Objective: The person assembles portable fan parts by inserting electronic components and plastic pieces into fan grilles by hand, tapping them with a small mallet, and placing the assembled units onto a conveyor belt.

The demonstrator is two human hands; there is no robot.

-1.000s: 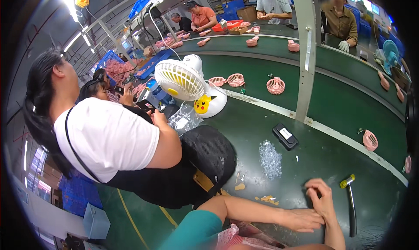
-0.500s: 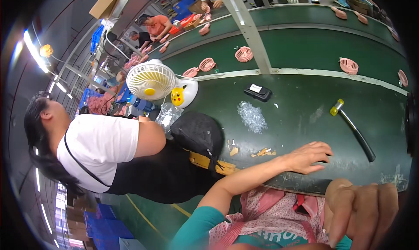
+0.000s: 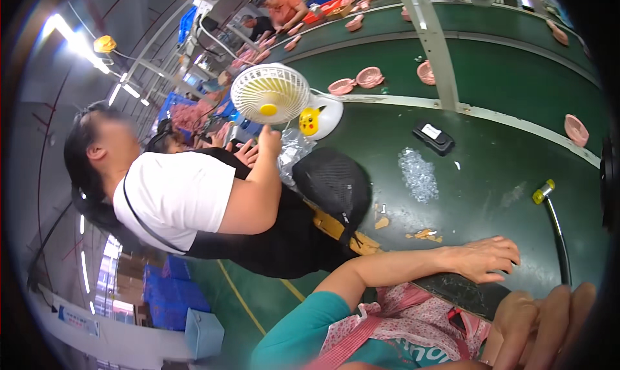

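My left hand rests palm down near the front edge of the green bench. Its fingers are loosely bent and apart, with nothing seen in them. Close up at the lower right is my right hand, its fingers curled in; whatever they hold, if anything, is hidden. A hammer with a yellow-tipped head and black handle lies right of my left hand, not touched. Farther back are a heap of small clear plastic pieces and a small black case with a white label.
Behind the bench, a conveyor carries pink oval basket-like parts. A white fan and a black mesh bag stand at the left, beside a person in a white shirt. Brown scraps lie near my left forearm.
The view has turned left, so the bench things sit farther right. The person in white has raised a forearm, with a hand now showing near the fan. My left hand stays on the bench.
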